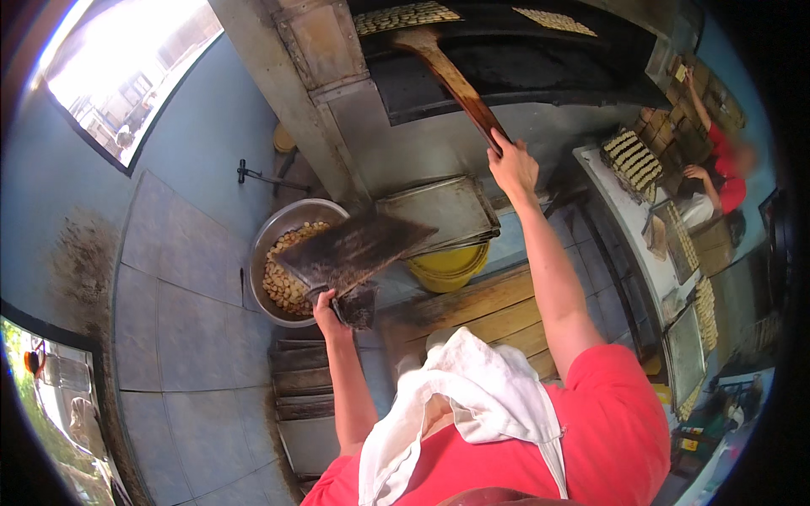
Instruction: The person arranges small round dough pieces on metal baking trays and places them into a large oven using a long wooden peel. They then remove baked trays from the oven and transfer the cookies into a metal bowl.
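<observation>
My right hand is closed around the handle of a long wooden baker's peel, whose blade end reaches into the dark oven opening. Near that end lies a tray of small pale pieces of dough or biscuits; another such tray is further right. My left hand grips a dark baking tray by its corner, with a dark cloth at the grip. The tray is tilted over the edge of a round metal basin that holds many small golden baked pieces.
Stacked metal trays stand below the oven, above a yellow bucket. More trays are stacked by my left arm. A white table at the right bears filled trays; a person in red sits behind it.
</observation>
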Tool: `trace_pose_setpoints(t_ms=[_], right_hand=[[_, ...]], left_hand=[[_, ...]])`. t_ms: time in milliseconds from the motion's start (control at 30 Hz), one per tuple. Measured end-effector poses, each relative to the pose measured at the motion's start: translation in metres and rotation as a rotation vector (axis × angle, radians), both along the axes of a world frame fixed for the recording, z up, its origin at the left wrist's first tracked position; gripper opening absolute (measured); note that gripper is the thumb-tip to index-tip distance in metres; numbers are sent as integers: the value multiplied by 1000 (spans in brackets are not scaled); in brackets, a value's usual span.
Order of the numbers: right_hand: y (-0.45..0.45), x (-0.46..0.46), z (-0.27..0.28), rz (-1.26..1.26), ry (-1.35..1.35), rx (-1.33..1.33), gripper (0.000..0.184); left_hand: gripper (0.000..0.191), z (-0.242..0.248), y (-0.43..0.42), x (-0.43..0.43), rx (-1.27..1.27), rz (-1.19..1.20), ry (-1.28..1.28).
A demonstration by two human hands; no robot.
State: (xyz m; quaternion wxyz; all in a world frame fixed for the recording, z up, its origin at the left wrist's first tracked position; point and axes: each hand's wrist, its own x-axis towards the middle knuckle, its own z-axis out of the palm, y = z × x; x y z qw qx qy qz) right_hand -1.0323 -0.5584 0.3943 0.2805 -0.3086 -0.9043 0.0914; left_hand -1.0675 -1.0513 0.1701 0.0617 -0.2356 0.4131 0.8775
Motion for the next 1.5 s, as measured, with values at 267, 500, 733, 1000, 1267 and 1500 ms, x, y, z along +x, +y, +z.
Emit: trace_pose_setpoints(t_ms=[267,500,733,1000,1267,1500], right_hand=[[45,194,-16,101,47,73,48],[72,405,3,174,-26,17,56],[113,564,21,-15,-192,-114,66],[142,616,5,-115,16,-223,68],[96,406,-119,-215,-10,-124,77],[112,217,-60,-109,-47,67,76]], left_hand=[[33,-11,44,-50,303,-438,-349],[46,110,230,-55,735,-604,218],[46,212,391,-105,509,-700,288],[49,256,400,-1,628,-597,241],[45,305,239,48,109,-240,222],[54,318,59,56,66,-107,517]])
